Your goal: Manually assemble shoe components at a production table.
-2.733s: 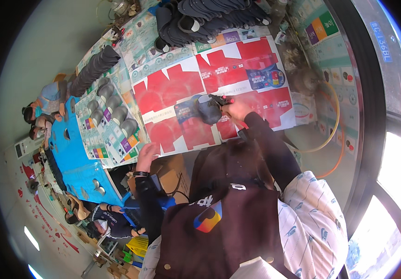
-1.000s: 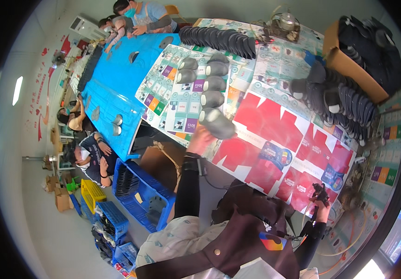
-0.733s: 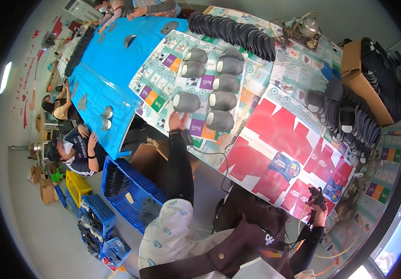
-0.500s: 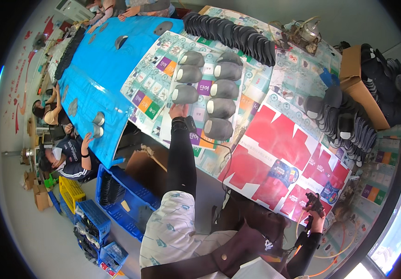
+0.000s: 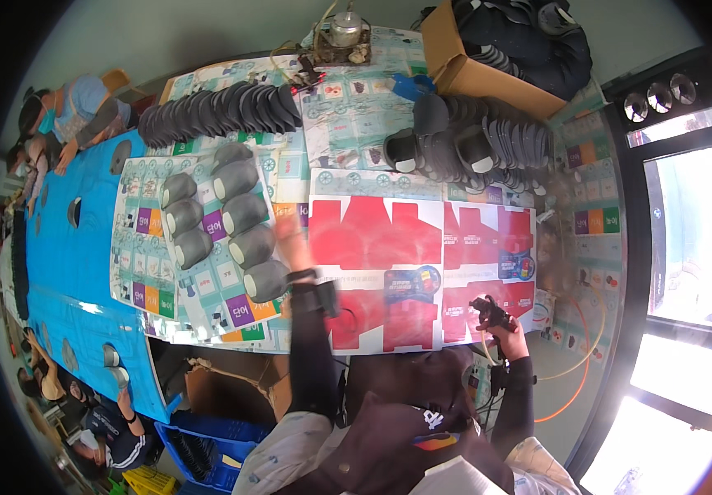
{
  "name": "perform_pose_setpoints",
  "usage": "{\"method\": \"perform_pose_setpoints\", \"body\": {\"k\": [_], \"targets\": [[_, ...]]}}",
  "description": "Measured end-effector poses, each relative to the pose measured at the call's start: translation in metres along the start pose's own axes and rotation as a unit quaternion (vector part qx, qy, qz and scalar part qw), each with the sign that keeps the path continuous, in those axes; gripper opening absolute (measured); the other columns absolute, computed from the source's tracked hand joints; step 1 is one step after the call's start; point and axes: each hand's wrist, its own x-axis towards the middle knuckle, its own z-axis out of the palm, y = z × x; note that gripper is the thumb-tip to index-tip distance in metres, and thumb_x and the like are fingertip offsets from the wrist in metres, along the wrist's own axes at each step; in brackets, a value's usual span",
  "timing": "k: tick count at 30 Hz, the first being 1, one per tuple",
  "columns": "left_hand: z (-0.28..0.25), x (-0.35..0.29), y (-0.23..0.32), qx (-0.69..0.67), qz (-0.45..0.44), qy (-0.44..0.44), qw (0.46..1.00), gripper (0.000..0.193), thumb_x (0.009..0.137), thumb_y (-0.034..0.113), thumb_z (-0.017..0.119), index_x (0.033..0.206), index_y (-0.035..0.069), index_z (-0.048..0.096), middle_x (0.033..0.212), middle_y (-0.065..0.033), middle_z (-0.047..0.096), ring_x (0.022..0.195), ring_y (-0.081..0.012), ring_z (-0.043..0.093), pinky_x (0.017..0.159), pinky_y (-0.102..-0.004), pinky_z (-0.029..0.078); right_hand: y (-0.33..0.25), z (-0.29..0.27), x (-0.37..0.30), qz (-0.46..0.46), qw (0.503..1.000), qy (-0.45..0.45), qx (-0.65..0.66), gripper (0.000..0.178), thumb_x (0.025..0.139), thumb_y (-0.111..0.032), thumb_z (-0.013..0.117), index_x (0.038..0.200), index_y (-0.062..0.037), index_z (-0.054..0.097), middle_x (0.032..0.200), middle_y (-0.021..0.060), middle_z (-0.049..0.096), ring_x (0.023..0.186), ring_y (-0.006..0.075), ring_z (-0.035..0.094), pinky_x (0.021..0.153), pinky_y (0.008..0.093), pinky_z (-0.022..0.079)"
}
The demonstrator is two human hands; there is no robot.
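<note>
My right hand (image 5: pixel 504 334) grips a dark, crusted spray gun (image 5: pixel 492 313) with a thin hose, over the near right part of the red-printed sheets. My left hand (image 5: pixel 292 239) is in the air, smeared by motion, so its fingers cannot be read. It is just right of two rows of grey rounded shells with white edges, closest to a shell (image 5: pixel 251 247) in the right row. These shells lie on a patterned printed board (image 5: pixel 146 247). A red-and-white printed sheet (image 5: pixel 377 235) covers the table in front of me.
A row of dark curved pieces (image 5: pixel 220 114) stands at the back left, and stacked dark pieces (image 5: pixel 513 148) at the back right. Behind them is a cardboard box (image 5: pixel 488 78); a metal pot (image 5: pixel 346 30) is farther back. Co-workers are around the blue table (image 5: pixel 51 239). A blue crate (image 5: pixel 207 450) stands below.
The view has turned to the right. My left hand has come away from a grey shell in the left row and moved right. My right hand still grips the spray gun.
</note>
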Motion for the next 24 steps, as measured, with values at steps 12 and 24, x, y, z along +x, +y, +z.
{"method": "perform_pose_setpoints", "body": {"k": [12, 24], "targets": [[0.293, 0.058, 0.094, 0.222, -0.136, -0.246, 0.934, 0.068, 0.078, 0.044, 0.072, 0.118, -0.009, 0.061, 0.12, -0.0302, 0.065, 0.116, -0.042, 0.063, 0.101, -0.0468, 0.05, 0.032, -0.038, -0.089, 0.001, 0.991, 0.108, 0.073, 0.033, 0.08, 0.003, 0.057, 0.112, 0.0003, 0.066, 0.097, 0.009, 0.074, 0.091, 0.0168, 0.072, 0.056, 0.0247, 0.058], [0.124, -0.05, 0.19, 0.167, 0.097, -0.398, 0.897, 0.019, 0.088, 0.005, 0.07, 0.106, 0.007, 0.065, 0.093, -0.0123, 0.074, 0.086, -0.0283, 0.073, 0.076, -0.0399, 0.055, 0.08, -0.138, -0.065, 0.02, 0.99, 0.114, 0.076, 0.032, 0.086, -0.012, 0.074, 0.116, -0.0052, 0.067, 0.096, 0.0016, 0.073, 0.076, 0.0069, 0.063, 0.052, 0.0231, 0.046]]}}
